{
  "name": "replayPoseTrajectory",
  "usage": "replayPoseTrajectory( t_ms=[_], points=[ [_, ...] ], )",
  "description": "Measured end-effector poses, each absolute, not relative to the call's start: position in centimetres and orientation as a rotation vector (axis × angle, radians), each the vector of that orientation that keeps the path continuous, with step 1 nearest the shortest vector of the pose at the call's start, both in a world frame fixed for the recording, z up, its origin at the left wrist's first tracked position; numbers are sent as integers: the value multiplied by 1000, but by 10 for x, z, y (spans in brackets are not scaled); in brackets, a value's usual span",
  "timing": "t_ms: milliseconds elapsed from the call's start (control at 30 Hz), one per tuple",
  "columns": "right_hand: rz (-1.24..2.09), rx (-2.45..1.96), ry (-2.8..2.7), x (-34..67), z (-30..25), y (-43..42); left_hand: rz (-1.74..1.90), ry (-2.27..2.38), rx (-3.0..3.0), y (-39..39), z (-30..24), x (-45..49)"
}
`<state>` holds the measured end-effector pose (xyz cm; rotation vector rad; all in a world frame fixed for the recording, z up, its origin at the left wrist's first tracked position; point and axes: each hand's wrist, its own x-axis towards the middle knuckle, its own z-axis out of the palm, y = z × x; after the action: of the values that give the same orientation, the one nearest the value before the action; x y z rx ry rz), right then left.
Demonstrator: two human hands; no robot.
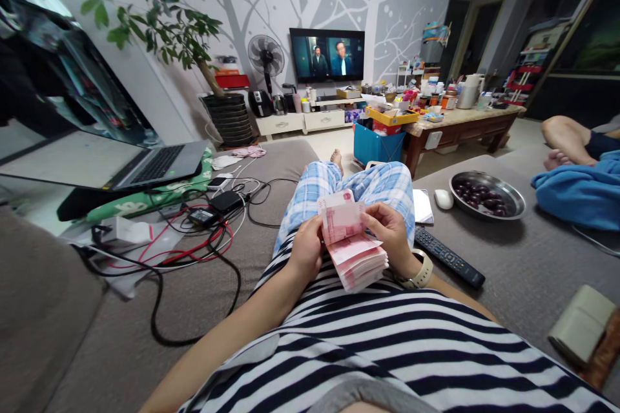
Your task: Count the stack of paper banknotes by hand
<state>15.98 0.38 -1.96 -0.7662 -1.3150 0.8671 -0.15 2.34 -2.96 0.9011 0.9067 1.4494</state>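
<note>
A thick stack of red-pink banknotes [359, 263] is held over my lap, folded so that part of it fans toward my striped shirt. My left hand [308, 246] grips the stack at its left side, thumb on top. At the upper right edge of a raised note, the fingers of my right hand [389, 232] pinch its corner. A pale watch [420, 271] is on my right wrist. Under the notes lie my blue checked trousers [387, 182]. How many notes each hand holds cannot be made out.
On the sofa to my right are a remote control [450, 259], a white mouse [443, 199], a steel bowl [514, 210] of dark round fruit and a wallet [581, 324]. Tangled cables [213, 242] and a laptop [159, 164] lie left. Another person's leg [564, 135] shows at right.
</note>
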Motion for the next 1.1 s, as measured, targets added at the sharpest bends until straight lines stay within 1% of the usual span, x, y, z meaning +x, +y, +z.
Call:
replayPoseTrajectory(
  t_ms=[533, 1100],
  points=[
    [848, -775, -1339, 160, -21, 4, 1473, 936, 868, 22, -30, 0],
    [920, -746, -1301, 158, -14, 2, 1446, 921, 887, 24, -30, -3]
  ],
)
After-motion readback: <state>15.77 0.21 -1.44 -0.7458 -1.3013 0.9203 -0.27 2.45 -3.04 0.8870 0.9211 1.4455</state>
